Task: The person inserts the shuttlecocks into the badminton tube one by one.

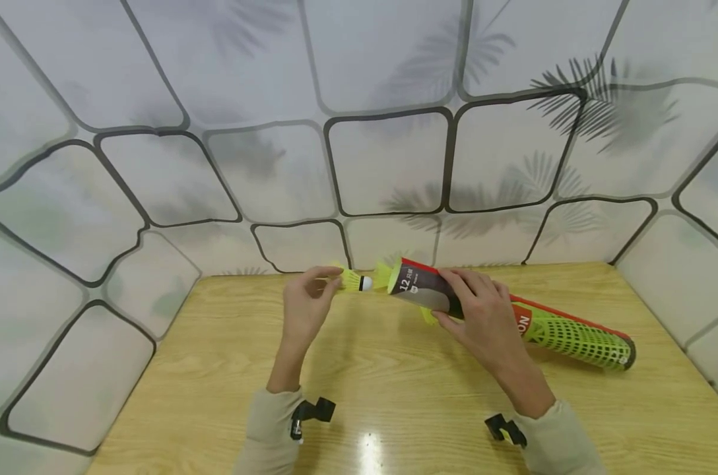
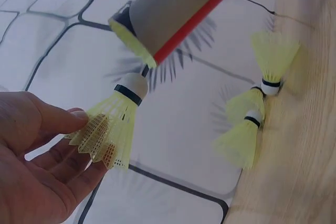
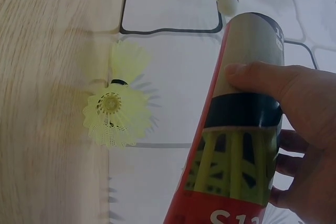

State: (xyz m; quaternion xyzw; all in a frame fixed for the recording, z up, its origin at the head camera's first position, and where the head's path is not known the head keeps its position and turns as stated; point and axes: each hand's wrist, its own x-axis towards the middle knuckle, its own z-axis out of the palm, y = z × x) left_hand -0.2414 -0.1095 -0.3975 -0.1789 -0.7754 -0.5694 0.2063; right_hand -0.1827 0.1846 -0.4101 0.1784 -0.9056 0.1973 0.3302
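My left hand (image 1: 307, 307) pinches a yellow shuttlecock (image 2: 118, 116) by the rim of its skirt, thumb on one side and fingers on the other. The white cork points at the mouth of a shuttlecock tube (image 1: 573, 333), a small distance off in the head view. My right hand (image 1: 488, 323) grips this tube near its mouth end, over the grey and black label; the tube slants, with its dark far end to the right. Whether its mouth is uncovered, I cannot tell. Loose shuttlecocks (image 2: 239, 142) lie by the wall, partly hidden behind the tube in the head view.
The light wooden table (image 1: 228, 389) meets a pale patterned wall (image 1: 389, 165) along its back edge. In the right wrist view, more loose yellow shuttlecocks (image 3: 118, 111) overlap on the table beside that wall. Black camera mounts (image 1: 320, 409) sit on both wrists.
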